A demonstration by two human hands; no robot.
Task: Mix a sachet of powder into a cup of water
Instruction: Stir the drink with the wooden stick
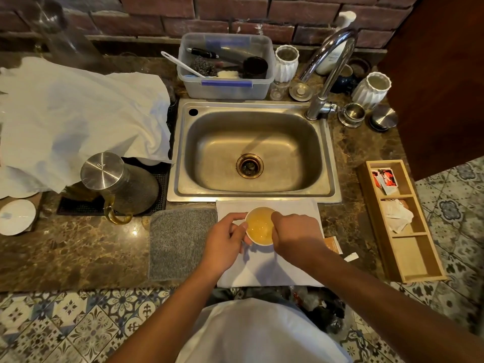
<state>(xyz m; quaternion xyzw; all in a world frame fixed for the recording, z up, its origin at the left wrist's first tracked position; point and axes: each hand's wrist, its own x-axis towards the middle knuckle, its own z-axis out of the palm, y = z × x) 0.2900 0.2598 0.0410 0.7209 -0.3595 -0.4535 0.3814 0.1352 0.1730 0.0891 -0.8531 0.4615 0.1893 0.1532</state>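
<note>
i see the cup (259,226) standing on a white cloth (269,268) on the surface (78,252), just in front of the sink (251,150). it is small and white, filled with a cloudy yellow-orange liquid. my left hand (225,239) is curled around the cup's left wall, fingers wrapped on it and thumb near the rim. my right hand (293,234) sits over the cup's right edge with the fingers pinched narrow at the rim; whether anything is held between them i cannot tell. an opened orange sachet (333,244) lies on the surface to the right of the cup, partly hidden by my right wrist, and a small white torn strip (351,257) lies just beyond it. a grey mat (180,242) lies beside the cloth, left of the cup. a wooden tray (400,221) with compartments holding more sachets stands well to the right of the cup. a glass jug with a metal lid (117,184) stands to the left of the sink.
</note>
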